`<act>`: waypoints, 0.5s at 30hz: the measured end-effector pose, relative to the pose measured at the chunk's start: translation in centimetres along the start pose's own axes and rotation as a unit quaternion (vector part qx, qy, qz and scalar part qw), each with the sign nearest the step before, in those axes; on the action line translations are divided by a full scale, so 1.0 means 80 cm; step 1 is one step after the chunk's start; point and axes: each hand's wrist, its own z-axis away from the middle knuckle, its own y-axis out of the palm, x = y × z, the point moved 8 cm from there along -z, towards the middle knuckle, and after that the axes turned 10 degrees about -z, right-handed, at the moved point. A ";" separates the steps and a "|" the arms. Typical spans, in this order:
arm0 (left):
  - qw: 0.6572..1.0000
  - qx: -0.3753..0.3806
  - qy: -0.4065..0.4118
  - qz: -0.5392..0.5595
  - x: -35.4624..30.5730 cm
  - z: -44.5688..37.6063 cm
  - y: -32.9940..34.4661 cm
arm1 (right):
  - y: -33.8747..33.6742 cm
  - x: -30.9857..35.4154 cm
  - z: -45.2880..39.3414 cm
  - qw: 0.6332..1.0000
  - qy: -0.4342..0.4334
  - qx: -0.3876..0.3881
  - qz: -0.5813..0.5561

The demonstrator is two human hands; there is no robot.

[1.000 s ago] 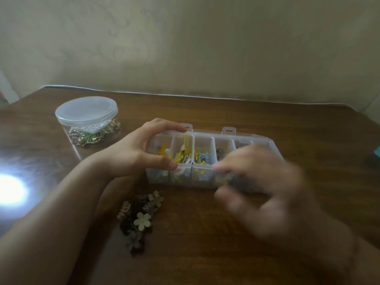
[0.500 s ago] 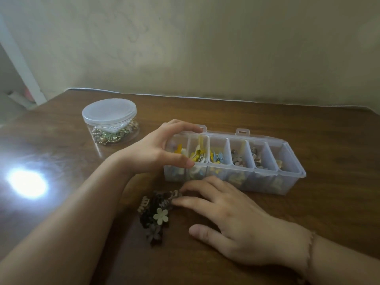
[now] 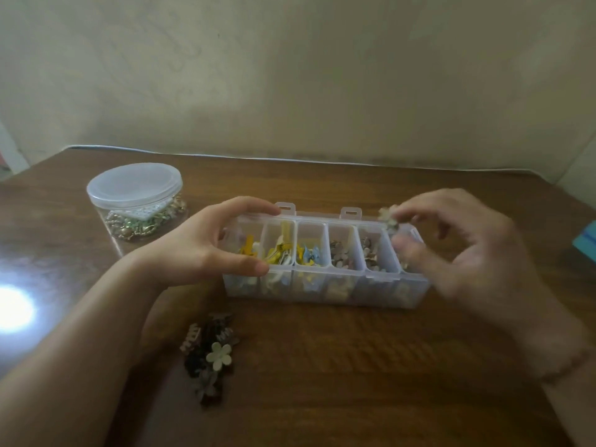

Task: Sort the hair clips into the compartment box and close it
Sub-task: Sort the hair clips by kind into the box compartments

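Observation:
A clear compartment box (image 3: pixel 325 287) lies open in the middle of the wooden table, its cells holding yellow, blue and brownish hair clips. My left hand (image 3: pixel 206 246) grips the box's left end, thumb on the front wall and fingers over the back rim. My right hand (image 3: pixel 464 250) hovers over the rightmost compartment, pinching a small pale flower clip (image 3: pixel 388 217) between its fingertips. A small pile of dark and pale flower clips (image 3: pixel 209 353) lies on the table in front of the box.
A round clear jar (image 3: pixel 135 201) with a shut lid, holding metal bits, stands at the back left. A bright light glare (image 3: pixel 13 308) marks the table's left side. A teal object (image 3: pixel 588 241) shows at the right edge. A wall rises behind the table.
My right hand left the clip pile in front of the box and rose to the box's right end with a pale flower clip pinched in it. The left hand stayed on the box.

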 end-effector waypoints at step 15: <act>1.000 -0.022 0.020 -0.008 -0.006 0.000 -0.002 | 0.102 0.077 0.018 0.980 -0.073 0.179 -0.040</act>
